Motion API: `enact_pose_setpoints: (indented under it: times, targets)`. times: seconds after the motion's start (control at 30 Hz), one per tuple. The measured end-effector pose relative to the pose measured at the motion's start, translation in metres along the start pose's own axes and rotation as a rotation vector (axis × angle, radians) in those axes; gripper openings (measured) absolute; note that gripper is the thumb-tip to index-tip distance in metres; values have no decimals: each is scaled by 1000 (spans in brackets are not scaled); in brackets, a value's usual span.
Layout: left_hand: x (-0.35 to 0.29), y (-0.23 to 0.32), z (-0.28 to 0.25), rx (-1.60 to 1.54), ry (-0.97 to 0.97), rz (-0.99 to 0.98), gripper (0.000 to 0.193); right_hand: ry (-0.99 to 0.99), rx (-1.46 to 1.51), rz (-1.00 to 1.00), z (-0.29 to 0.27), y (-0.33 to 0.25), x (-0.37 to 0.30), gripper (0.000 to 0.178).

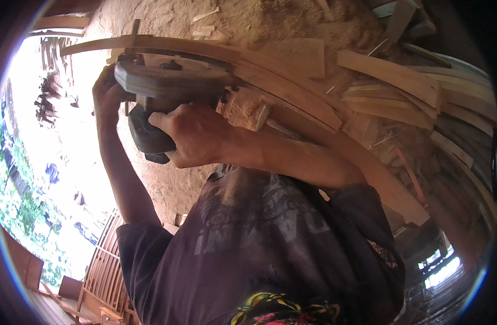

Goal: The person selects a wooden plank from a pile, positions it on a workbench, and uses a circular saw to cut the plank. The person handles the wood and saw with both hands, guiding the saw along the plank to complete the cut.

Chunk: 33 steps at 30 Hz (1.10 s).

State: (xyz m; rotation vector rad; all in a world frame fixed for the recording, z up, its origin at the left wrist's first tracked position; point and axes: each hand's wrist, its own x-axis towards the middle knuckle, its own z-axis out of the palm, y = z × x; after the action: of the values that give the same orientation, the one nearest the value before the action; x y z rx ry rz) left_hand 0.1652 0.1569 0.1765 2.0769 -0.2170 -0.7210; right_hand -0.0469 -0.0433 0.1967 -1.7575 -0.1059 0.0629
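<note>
A dark grey hand-held power tool [172, 78] with a long angular housing rests against a long curved wooden board [291, 89]. My right hand [197, 135] is closed round the tool's rear part, next to a black block-shaped end [150, 132]. At the tool's left end my left hand [106, 89] curls round its edge, with most of its fingers hidden behind the housing. Right of the tool, a short wooden block [248, 111] is covered in sawdust. The tool's underside, where it meets the board, does not show.
Curved wooden pieces [389, 76] lie stacked at the right. Sawdust covers the ground [259, 21], with small offcuts [204, 30] on it. A slatted wooden frame [101, 260] stands at the lower left. Bright daylight washes out the left side.
</note>
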Motion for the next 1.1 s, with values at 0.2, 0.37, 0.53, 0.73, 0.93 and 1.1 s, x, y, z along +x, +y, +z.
enact_pose_setpoints:
  times: [0.2,0.37,0.53,0.73,0.93,1.1]
  targets:
    - [-53,32,-13,53,200,109,56,-29,-130,-143,-3,-6,-13,42]
    - [-101,9,-6,-54,313,136,55,-199,-165,-148,-15,-22,-38,60]
    - [-165,-1,38,-51,513,25,59,-296,-160,-209,-19,-34,-76,63]
    - [-269,-53,90,-92,700,-101,49,-524,-86,-179,0,-53,-122,48]
    - [-421,-104,182,-265,854,-232,49,-751,-196,-250,43,-83,-226,31]
    - [-475,-141,253,-405,1051,-391,45,-999,-225,-248,72,-51,-252,33]
